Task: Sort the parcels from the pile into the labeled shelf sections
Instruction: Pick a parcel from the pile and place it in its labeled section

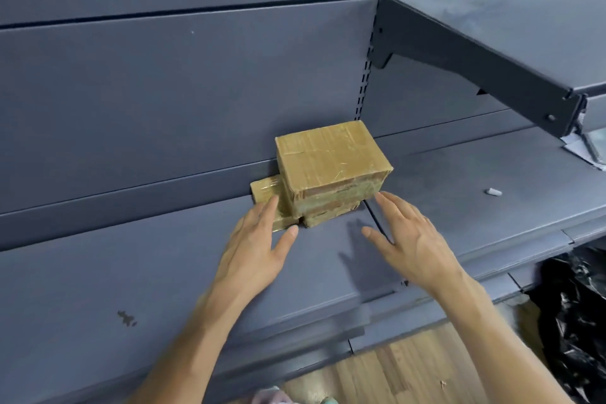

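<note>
Both my hands are empty at the stack. My left hand has its fingers straight and close together, lying over the front of the small parcel at the stack's left side, thumb out toward me; my right hand is spread wide, holding nothing, its fingertips just beside the stack's lower right corner; I cannot tell whether they touch the tape. The top parcel sits on the flatter parcels, all on the shelf, close against the back panel near the slotted upright; the top one overhangs the lower ones a little on the right.

The step in hand looks to me like squaring this stack. To do it well I should press in from both sides evenly and low, so the tall parcel does not slide off its base; I should nudge the small parcel back toward the panel with flat fingers rather than pinch it; then lift both hands away together so nothing shifts.

I see no readable section label here; the paper scrap under the upper shelf is too blurred, so I should check it before I go. The pile is out of view; a black bag lies low on the right.
</note>
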`<action>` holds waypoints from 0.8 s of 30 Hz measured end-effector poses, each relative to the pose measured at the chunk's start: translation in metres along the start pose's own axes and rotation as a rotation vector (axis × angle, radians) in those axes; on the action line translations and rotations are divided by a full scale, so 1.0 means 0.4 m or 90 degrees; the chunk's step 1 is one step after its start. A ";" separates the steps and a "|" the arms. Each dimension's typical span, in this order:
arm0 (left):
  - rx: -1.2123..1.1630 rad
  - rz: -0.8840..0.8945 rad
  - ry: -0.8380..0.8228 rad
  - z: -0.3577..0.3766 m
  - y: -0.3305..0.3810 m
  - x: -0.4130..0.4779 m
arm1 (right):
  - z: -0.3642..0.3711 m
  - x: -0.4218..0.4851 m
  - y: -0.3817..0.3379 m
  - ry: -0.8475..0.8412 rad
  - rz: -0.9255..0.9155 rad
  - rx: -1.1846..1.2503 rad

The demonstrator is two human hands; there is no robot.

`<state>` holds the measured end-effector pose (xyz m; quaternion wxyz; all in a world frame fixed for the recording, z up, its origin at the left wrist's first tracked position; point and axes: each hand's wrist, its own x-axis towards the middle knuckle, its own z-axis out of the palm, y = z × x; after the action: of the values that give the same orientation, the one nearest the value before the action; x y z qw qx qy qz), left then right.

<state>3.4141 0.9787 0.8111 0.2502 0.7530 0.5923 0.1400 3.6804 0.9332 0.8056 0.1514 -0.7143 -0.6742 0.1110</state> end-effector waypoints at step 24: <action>-0.323 0.021 -0.137 -0.017 -0.028 0.212 | 0.032 0.151 -0.037 0.089 0.271 0.313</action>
<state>3.4232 1.0635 0.8035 0.4900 0.6861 0.4961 0.2074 3.6660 0.9949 0.8019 0.3383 -0.7873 -0.4508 0.2501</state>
